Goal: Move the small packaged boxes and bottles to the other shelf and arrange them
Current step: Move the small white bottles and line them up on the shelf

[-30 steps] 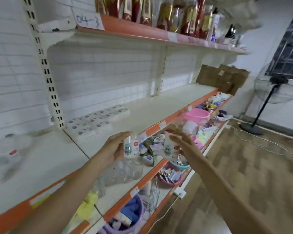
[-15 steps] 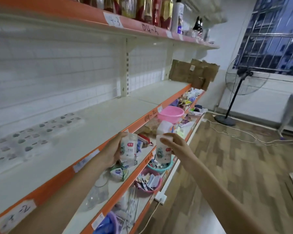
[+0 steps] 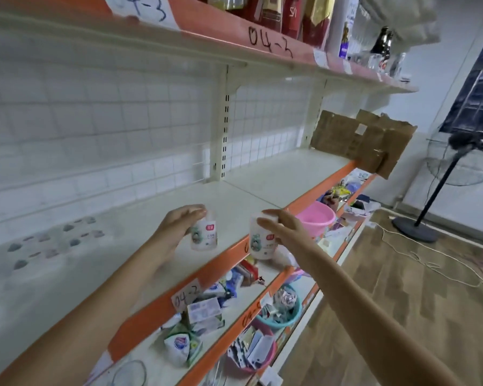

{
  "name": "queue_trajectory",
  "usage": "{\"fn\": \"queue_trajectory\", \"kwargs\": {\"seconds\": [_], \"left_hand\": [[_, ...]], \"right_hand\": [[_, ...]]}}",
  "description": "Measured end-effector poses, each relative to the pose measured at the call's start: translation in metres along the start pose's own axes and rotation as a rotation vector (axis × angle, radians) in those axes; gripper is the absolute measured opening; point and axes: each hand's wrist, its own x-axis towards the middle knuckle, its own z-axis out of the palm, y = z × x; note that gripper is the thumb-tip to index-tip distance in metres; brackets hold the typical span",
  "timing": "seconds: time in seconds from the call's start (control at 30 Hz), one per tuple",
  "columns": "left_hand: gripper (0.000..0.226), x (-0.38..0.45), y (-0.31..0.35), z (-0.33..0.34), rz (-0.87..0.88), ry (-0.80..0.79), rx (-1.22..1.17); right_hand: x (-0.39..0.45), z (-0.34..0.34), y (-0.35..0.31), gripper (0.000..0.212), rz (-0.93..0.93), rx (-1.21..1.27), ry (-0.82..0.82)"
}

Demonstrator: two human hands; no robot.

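Note:
My left hand [image 3: 179, 224] grips a small white bottle [image 3: 205, 237] with a red and green label, held just above the cream shelf board [image 3: 234, 201]. My right hand [image 3: 283, 225] holds a second, similar white bottle [image 3: 262, 243] out in front of the shelf's orange front edge [image 3: 223, 263]. Both bottles are upright and about a hand's width apart. Small packaged boxes [image 3: 204, 313] lie on the shelf below.
A white tray with round holes [image 3: 48, 240] lies on the same shelf at the left. Torn cardboard [image 3: 360, 140] stands at the shelf's right end. A pink basin [image 3: 315, 218], a teal basin [image 3: 285, 316] and loose packets fill lower shelves. Bottles line the top shelf; a fan [image 3: 452, 168] stands right.
The view has swung right along the shelf. Both hands have risen with their bottles, and the left bottle now hangs over the shelf board instead of in front of its edge.

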Motion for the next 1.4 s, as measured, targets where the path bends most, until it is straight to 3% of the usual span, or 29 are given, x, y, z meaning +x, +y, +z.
{"fn": "queue_trajectory", "kwargs": {"seconds": [0.23, 0.43, 0.57, 0.7, 0.87, 1.4], "left_hand": [[0.038, 0.056, 0.004, -0.046, 0.044, 0.224, 0.069], [0.054, 0.086, -0.003, -0.074, 0.005, 0.477, 0.147], [0.033, 0.101, -0.011, -0.080, -0.013, 0.572, 0.222], [0.038, 0.113, -0.018, -0.080, -0.039, 0.660, 0.202], [0.046, 0.126, -0.024, -0.074, -0.098, 0.667, 0.212], [0.037, 0.148, -0.039, -0.090, -0.077, 0.782, 0.126]], "right_hand": [[0.115, 0.028, -0.004, 0.045, -0.065, -0.063, -0.192], [0.210, 0.072, -0.011, 0.050, -0.088, -0.007, -0.458], [0.252, 0.101, -0.011, 0.040, -0.095, 0.006, -0.632], [0.286, 0.128, 0.000, 0.044, -0.123, -0.031, -0.740], [0.305, 0.150, 0.015, 0.055, -0.125, -0.052, -0.800], [0.318, 0.172, 0.015, 0.048, -0.142, -0.037, -0.754]]}}
